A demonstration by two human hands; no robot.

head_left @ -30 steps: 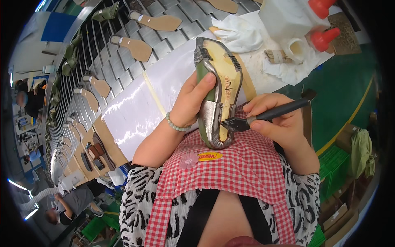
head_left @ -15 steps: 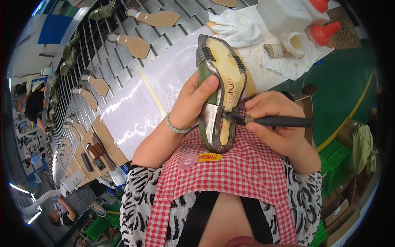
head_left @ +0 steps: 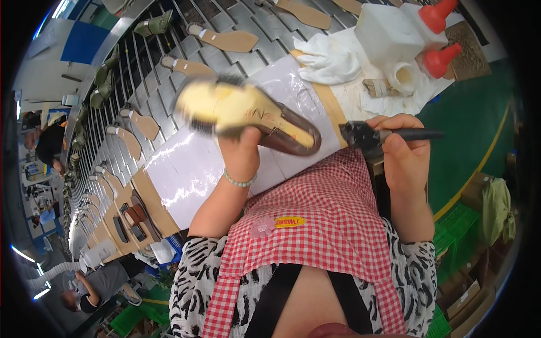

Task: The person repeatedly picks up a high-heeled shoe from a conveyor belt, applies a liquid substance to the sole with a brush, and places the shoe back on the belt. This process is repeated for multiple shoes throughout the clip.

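This is a shoe factory workshop: tan soles [head_left: 232, 40] and green shoe parts [head_left: 155, 23] lie along a slatted metal conveyor [head_left: 276, 38]. White plastic containers [head_left: 389, 34] with red caps [head_left: 440, 61] stand near it, the green floor [head_left: 445, 127] (marked with a yellow line [head_left: 489, 149]) holds green crates [head_left: 462, 222], and other workers [head_left: 110, 277] show at the far left.

Bright light glares off the glossy white plastic sheet [head_left: 194, 163] left of centre; motion blurs the yellow-bottomed brown shoe [head_left: 242, 108]; outer edges bend.
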